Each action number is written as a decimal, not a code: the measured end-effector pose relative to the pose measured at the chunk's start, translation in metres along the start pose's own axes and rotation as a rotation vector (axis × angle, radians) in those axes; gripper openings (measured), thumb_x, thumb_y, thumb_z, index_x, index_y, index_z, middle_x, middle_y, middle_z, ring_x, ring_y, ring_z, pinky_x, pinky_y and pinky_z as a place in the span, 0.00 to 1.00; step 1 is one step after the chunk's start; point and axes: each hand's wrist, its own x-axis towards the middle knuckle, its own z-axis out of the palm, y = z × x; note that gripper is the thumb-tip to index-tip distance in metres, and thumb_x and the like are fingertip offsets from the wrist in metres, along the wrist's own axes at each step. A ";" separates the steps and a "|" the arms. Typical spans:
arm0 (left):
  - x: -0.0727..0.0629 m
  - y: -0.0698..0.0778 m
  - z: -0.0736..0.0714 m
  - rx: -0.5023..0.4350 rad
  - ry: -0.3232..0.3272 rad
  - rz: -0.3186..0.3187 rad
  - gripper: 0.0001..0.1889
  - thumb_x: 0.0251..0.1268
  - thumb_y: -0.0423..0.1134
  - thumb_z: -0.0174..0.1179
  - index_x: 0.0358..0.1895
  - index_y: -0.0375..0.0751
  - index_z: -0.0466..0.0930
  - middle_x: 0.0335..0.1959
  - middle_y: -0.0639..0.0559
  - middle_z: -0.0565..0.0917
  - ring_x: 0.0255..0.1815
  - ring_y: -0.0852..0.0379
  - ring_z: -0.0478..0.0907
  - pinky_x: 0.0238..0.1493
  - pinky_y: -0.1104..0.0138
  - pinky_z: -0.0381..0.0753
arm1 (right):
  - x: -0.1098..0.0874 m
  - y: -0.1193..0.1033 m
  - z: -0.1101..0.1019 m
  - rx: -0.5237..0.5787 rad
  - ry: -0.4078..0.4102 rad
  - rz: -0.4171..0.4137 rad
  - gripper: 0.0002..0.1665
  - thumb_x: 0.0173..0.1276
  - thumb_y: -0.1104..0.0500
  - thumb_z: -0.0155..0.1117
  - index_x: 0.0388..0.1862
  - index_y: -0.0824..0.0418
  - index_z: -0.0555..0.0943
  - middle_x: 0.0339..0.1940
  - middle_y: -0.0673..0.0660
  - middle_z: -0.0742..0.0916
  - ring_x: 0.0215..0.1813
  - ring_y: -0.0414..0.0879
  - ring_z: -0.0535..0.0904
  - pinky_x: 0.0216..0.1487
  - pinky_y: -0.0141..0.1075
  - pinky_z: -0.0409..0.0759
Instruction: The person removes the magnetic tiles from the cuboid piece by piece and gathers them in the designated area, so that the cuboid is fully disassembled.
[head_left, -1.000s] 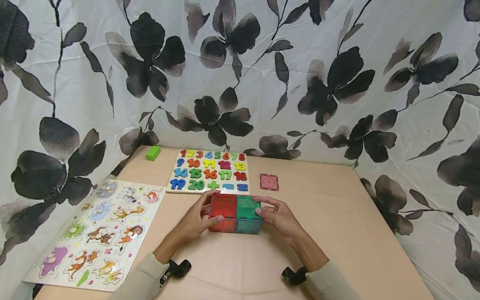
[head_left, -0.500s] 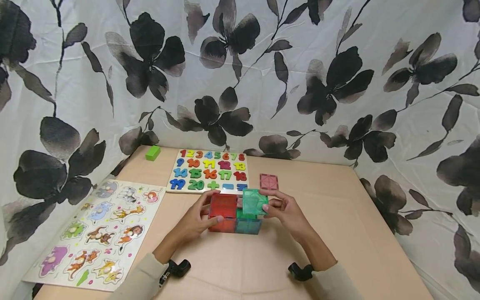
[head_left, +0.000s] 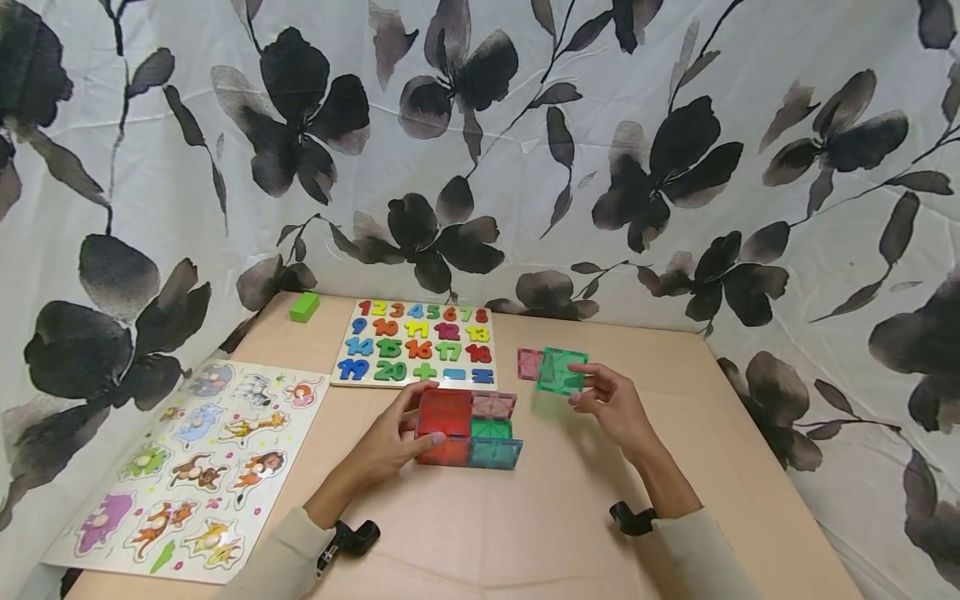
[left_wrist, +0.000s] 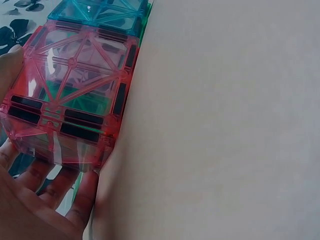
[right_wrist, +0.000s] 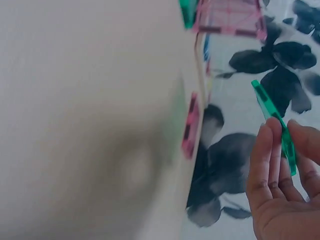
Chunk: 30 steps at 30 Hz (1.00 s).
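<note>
A box built of see-through magnetic tiles stands on the table, with a red top tile (head_left: 444, 412) over its left half. Its right half is open at the top, between a teal tile (head_left: 495, 452) in front and a pink tile (head_left: 493, 406) behind. My left hand (head_left: 386, 432) grips the red half, thumb in front and fingers at the far side and end. My right hand (head_left: 618, 414) pinches a green magnetic tile (head_left: 558, 372) by its edge, raised above the table right of the box. In the right wrist view this green tile (right_wrist: 270, 102) appears edge-on between thumb and fingers.
A loose pink tile (head_left: 528, 363) lies on the table, partly covered by the green one in the head view. Behind the box is a number puzzle board (head_left: 348, 333). An animal puzzle board (head_left: 296, 492) lies left; a green block (head_left: 304, 307) sits at the back.
My right hand has lifted the green tile off the box's right half and carried it right, toward the loose pink tile. The left hand has kept its grip on the box.
</note>
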 end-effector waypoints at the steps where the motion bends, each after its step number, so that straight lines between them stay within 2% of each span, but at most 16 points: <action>1: 0.000 0.000 0.000 0.000 0.000 0.000 0.41 0.72 0.48 0.71 0.81 0.64 0.57 0.81 0.43 0.66 0.78 0.32 0.70 0.67 0.51 0.85 | 0.001 0.003 -0.002 -0.001 0.014 0.003 0.28 0.72 0.70 0.70 0.71 0.65 0.79 0.54 0.74 0.86 0.45 0.50 0.89 0.48 0.32 0.90; 7: -0.001 -0.001 -0.001 0.002 0.001 -0.001 0.41 0.72 0.48 0.70 0.82 0.63 0.57 0.81 0.43 0.66 0.78 0.32 0.71 0.67 0.50 0.85 | 0.010 0.013 -0.011 0.018 0.093 0.031 0.19 0.75 0.72 0.65 0.63 0.71 0.81 0.53 0.75 0.87 0.45 0.49 0.91 0.47 0.33 0.91; 11: -0.003 -0.001 -0.001 -0.001 0.005 -0.002 0.41 0.73 0.48 0.70 0.82 0.61 0.57 0.81 0.43 0.66 0.77 0.33 0.71 0.67 0.51 0.85 | 0.019 0.018 -0.015 0.047 0.139 0.073 0.16 0.76 0.71 0.65 0.61 0.74 0.80 0.49 0.72 0.89 0.42 0.44 0.91 0.49 0.34 0.91; 17: -0.005 -0.003 0.000 0.001 0.009 -0.021 0.41 0.72 0.48 0.71 0.82 0.63 0.57 0.81 0.43 0.66 0.78 0.33 0.70 0.66 0.51 0.85 | 0.034 0.031 -0.022 0.103 0.155 0.150 0.18 0.78 0.70 0.63 0.63 0.74 0.78 0.45 0.64 0.92 0.42 0.44 0.92 0.53 0.40 0.91; 21: -0.005 -0.003 0.001 -0.010 0.006 -0.024 0.41 0.72 0.48 0.71 0.82 0.63 0.57 0.80 0.43 0.67 0.76 0.35 0.72 0.66 0.54 0.86 | 0.040 0.041 -0.025 0.108 0.159 0.207 0.19 0.80 0.68 0.61 0.66 0.74 0.77 0.48 0.65 0.92 0.42 0.44 0.91 0.53 0.39 0.91; 25: -0.004 -0.002 0.002 -0.025 0.000 -0.025 0.42 0.72 0.49 0.71 0.82 0.63 0.56 0.80 0.44 0.67 0.76 0.38 0.74 0.65 0.57 0.86 | 0.043 0.047 -0.027 0.125 0.177 0.268 0.21 0.80 0.66 0.61 0.68 0.72 0.77 0.47 0.62 0.93 0.41 0.43 0.91 0.52 0.38 0.91; 30: -0.002 -0.001 0.001 -0.017 0.009 -0.020 0.42 0.71 0.50 0.72 0.82 0.64 0.57 0.80 0.45 0.67 0.76 0.38 0.73 0.67 0.54 0.86 | 0.046 0.052 -0.031 0.168 0.165 0.315 0.24 0.81 0.65 0.61 0.72 0.70 0.74 0.44 0.55 0.93 0.40 0.40 0.91 0.50 0.35 0.91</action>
